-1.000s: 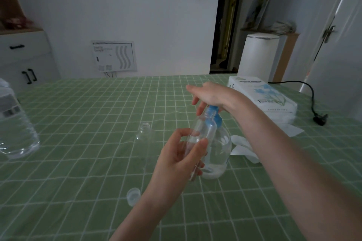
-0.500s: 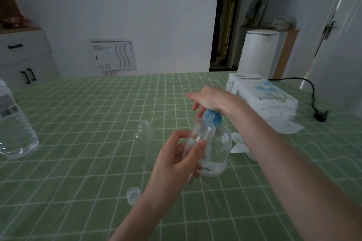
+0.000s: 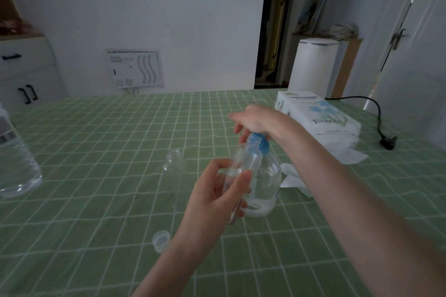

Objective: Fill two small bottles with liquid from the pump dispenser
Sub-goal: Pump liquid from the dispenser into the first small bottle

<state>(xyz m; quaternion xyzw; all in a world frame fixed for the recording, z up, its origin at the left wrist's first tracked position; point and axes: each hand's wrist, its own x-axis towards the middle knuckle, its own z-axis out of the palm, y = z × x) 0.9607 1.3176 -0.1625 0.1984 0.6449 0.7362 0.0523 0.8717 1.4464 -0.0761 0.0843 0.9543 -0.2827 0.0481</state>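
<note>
A clear pump dispenser (image 3: 268, 183) with a blue collar stands on the green checked tablecloth, with some liquid at its bottom. My right hand (image 3: 255, 119) rests flat on its pump head, fingers bent down over it. My left hand (image 3: 214, 194) holds a small clear bottle (image 3: 241, 164) tilted against the dispenser's front, its mouth up near the blue collar; a little liquid shows inside. A second small clear bottle (image 3: 174, 171) stands uncapped on the cloth to the left. A small translucent cap (image 3: 161, 240) lies near my left forearm.
A large clear water bottle (image 3: 14, 159) stands at the left edge. A white tissue pack (image 3: 318, 118) with loose tissues (image 3: 293, 178) lies to the right of the dispenser. A black cord with a plug (image 3: 387, 142) lies at the far right.
My right hand has pushed down on the pump head, which now sits lower on the blue collar. My left hand keeps the small bottle in the same place.
</note>
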